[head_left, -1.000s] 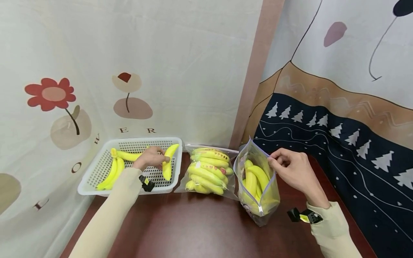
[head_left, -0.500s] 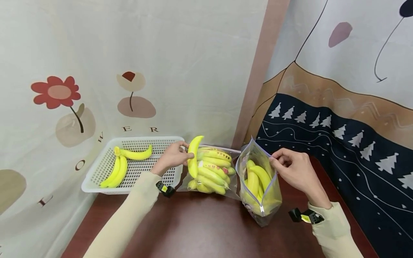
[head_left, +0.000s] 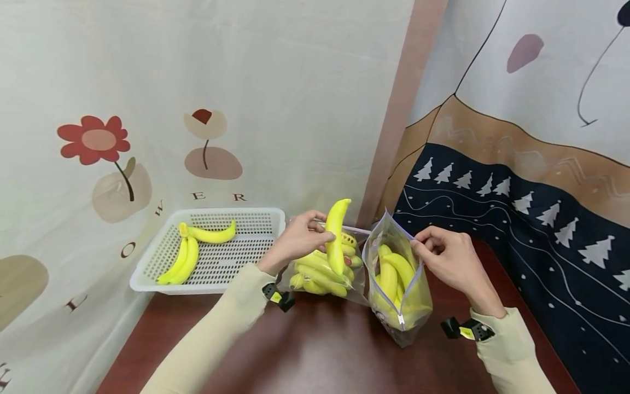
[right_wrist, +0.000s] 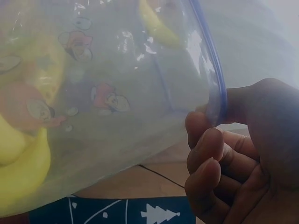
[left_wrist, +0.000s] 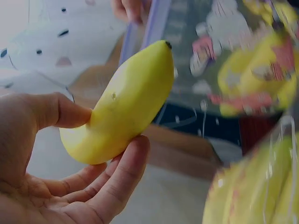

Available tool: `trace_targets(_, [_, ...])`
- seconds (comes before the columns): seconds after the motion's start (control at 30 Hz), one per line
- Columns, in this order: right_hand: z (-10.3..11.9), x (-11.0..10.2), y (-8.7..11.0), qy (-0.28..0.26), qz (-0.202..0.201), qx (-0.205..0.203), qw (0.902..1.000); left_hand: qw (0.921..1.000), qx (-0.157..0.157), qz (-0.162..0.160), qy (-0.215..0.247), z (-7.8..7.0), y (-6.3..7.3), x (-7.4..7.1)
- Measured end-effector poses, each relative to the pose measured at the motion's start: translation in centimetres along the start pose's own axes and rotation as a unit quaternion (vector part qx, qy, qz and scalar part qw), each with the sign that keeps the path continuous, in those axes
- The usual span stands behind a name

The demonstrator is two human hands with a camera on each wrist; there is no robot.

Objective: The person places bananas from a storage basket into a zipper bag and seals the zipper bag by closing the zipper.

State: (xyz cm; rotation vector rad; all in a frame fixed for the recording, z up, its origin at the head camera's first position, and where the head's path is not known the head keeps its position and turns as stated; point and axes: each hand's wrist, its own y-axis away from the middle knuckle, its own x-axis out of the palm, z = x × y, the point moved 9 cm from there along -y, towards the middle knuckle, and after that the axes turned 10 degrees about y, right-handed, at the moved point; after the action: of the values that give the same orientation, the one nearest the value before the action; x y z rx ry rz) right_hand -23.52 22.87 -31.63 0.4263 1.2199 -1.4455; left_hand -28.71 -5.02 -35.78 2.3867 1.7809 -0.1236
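My left hand [head_left: 301,239] pinches a single yellow banana [head_left: 336,234] between thumb and fingers, holding it raised in front of a filled zip bag. In the left wrist view that banana [left_wrist: 126,102] tilts, its dark tip pointing up and away from the palm. My right hand [head_left: 449,261] grips the purple-edged rim of a clear zip bag [head_left: 418,298], whose mouth gapes upward with several bananas [head_left: 394,273] inside. Up close in the right wrist view, the thumb and fingers [right_wrist: 205,135] pinch the bag's edge. Cartoon prints show on its side.
A white perforated basket [head_left: 143,276] stands at the left with a few bananas [head_left: 184,257] in its left half. Between basket and held bag lies another zip bag [head_left: 315,273] packed with bananas. All rest on a dark red table [head_left: 275,350] against a printed cloth backdrop.
My left hand has lifted the banana out of the basket and carried it rightward, past the basket's edge to in front of the packed bag. The right hand still holds the bag's rim.
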Motion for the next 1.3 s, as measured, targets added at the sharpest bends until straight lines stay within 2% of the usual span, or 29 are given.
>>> trace_targets(0.1, [0.0,0.0,0.0,0.000,0.000,-0.001,1.0000,0.9995,0.005,0.019,0.026,-1.0,0.2,1.6])
trace_targets(0.2, [0.1,0.0,0.0,0.001,0.000,-0.003,1.0000,0.9988,0.013,0.034,0.032,-2.1,0.4,3.0])
trace_targets(0.43, [0.3,0.1,-0.1,0.000,0.000,-0.007,1.0000,0.9979,0.034,0.054,0.011,-3.8,0.6,5.6])
trace_targets(0.63, [0.5,0.3,-0.3,-0.006,0.002,-0.014,0.9999,0.9985,0.021,0.048,-0.011,-3.7,0.6,6.8])
trace_targets(0.83, [0.4,0.3,-0.2,-0.005,0.004,-0.008,0.9999,0.9953,-0.003,0.083,-0.048,-3.0,0.9,8.3])
trace_targets(0.93, [0.4,0.3,-0.2,-0.003,0.003,-0.007,1.0000,0.9936,-0.005,0.103,-0.046,-2.8,1.1,8.7])
trace_targets(1.07, [0.4,0.3,-0.2,-0.002,0.001,-0.010,0.9999,0.9915,0.011,0.128,-0.015,-2.8,1.4,8.9])
trace_targets(1.2, [0.4,0.2,-0.2,-0.003,-0.003,-0.011,0.9999,0.9896,0.050,0.135,0.007,-3.0,1.5,8.4])
trace_targets(1.3, [0.4,0.1,-0.1,0.000,-0.006,-0.012,0.9999,0.9883,0.088,0.124,0.007,-3.1,1.5,7.5])
